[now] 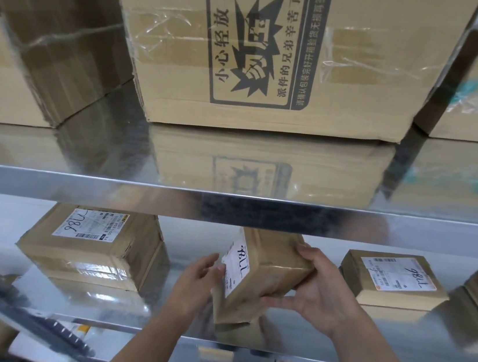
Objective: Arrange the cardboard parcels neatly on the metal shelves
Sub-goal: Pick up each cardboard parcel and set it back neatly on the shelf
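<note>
We have the small cardboard parcel (268,272) between both hands, over the middle of the metal shelf (332,342) and close to its front edge. Our right hand (320,294) does the carrying. Its fingers curl over the far top edge and its thumb lies along the underside, so it grips the parcel's right side. Our left hand (200,279) is nearly flat, with relaxed fingers only touching the labelled face and no real grip.

The parcel is tilted. Its long axis rises from the shelf's front edge up and back, and the label faces left. We cannot tell whether its lower end touches the shelf, because the shiny metal mirrors it.

It sits in the gap between the taped parcel (95,250) toward the left and the flat labelled parcel (392,280) toward the right, clear of both. We judge the next move to be tipping it down flat into that gap, label up like its neighbours. The right hand would lead and the left would steady it.
</note>
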